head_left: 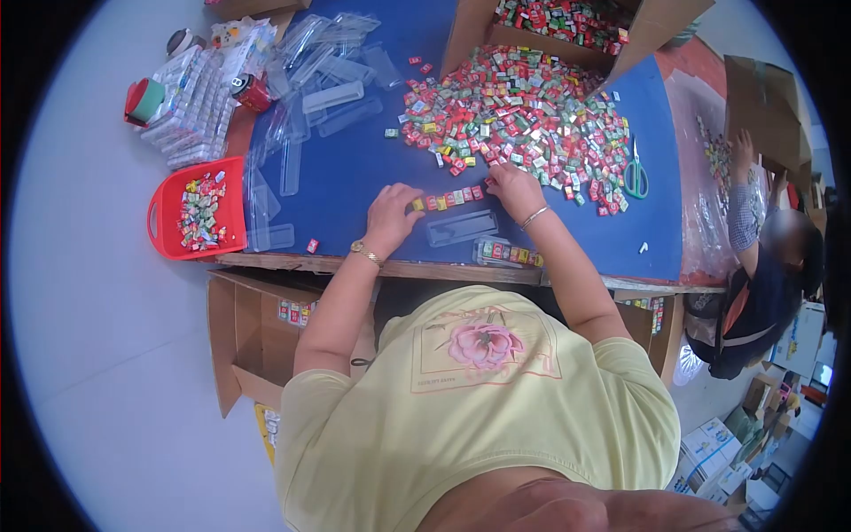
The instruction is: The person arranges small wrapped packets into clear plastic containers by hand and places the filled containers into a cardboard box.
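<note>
A row of small coloured pieces (448, 199) lies on the blue table cover (346, 168). At the row's left end, the fingers of my left hand (394, 215) are closed around a yellow piece. My right hand (514, 191) is at the row's right end with its fingers pinched; a small red piece shows at the fingertips. Beyond my hands spreads a large heap of similar pieces (523, 106). Just below the row is a clear plastic tray (461, 229). A clear case filled with pieces (507, 253) sits by my right forearm.
Clear plastic cases (332, 71) pile up at the back left. A red basket (238, 208) holds more pieces. Green-handled scissors (636, 177) lie right of the heap, below an open cardboard box (554, 43). Another person (762, 266) works at the far right.
</note>
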Motion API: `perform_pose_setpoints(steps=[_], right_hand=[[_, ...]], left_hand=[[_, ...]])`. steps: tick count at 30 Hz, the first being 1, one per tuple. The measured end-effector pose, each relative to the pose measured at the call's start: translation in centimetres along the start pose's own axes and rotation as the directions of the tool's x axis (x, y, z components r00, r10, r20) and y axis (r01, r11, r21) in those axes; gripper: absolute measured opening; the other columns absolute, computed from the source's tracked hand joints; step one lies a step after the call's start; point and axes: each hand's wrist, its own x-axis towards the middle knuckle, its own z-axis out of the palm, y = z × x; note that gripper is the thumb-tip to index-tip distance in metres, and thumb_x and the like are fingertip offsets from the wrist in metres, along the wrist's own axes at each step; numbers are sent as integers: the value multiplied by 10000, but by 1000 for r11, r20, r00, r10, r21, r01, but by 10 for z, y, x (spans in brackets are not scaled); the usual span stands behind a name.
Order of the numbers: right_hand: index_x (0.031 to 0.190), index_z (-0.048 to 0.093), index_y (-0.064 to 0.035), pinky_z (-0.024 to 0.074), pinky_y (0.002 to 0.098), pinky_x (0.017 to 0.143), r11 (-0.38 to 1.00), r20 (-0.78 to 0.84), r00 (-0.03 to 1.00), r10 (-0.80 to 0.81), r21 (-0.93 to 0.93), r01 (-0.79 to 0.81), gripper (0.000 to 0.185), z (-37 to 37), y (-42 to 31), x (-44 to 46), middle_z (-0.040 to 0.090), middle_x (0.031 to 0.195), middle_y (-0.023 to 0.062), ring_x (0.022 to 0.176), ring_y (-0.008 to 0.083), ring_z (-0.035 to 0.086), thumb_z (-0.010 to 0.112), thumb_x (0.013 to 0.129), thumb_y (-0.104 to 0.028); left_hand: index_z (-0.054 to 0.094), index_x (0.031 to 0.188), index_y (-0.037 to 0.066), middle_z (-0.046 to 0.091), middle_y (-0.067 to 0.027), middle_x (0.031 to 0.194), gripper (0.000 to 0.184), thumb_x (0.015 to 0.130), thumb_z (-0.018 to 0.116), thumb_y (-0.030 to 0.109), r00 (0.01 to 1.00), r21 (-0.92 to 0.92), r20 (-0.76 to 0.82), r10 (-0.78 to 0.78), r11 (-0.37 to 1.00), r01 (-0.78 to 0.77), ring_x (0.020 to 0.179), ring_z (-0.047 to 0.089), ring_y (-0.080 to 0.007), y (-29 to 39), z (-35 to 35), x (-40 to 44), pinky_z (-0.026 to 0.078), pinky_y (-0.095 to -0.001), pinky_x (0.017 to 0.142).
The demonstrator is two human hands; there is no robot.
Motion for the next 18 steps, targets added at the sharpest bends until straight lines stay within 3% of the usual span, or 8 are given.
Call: perform_pose_setpoints(steps=[5,8,18], right_hand=[[1057,656,-112,568,417,812,994,-61,992,-110,-2,110,279,-9,0,-8,650,1033,76,996,296,666,765,805,-163],[1042,680,-118,565,411,814,935,-190,919,-347,14,355,278,-5,-12,-9,643,1011,71,984,289,661,770,780,-143],[1021,718,-123,563,412,803,917,-31,917,-397,34,398,207,13,-18,4,631,981,82,966,296,660,732,814,-130]], left_hand=[[716,1162,86,664,-53,1107,430,750,831,132,999,-7,-10,47,999,-47,1050,609,-278,17,4,2,519,-400,910],[718,1153,86,658,-51,1120,411,757,820,132,998,-7,-19,63,998,-63,1057,605,-277,18,9,2,522,-400,911],[736,1116,79,655,-59,1074,320,802,786,117,994,12,46,100,995,-100,1016,612,-277,15,23,16,524,-393,887]])
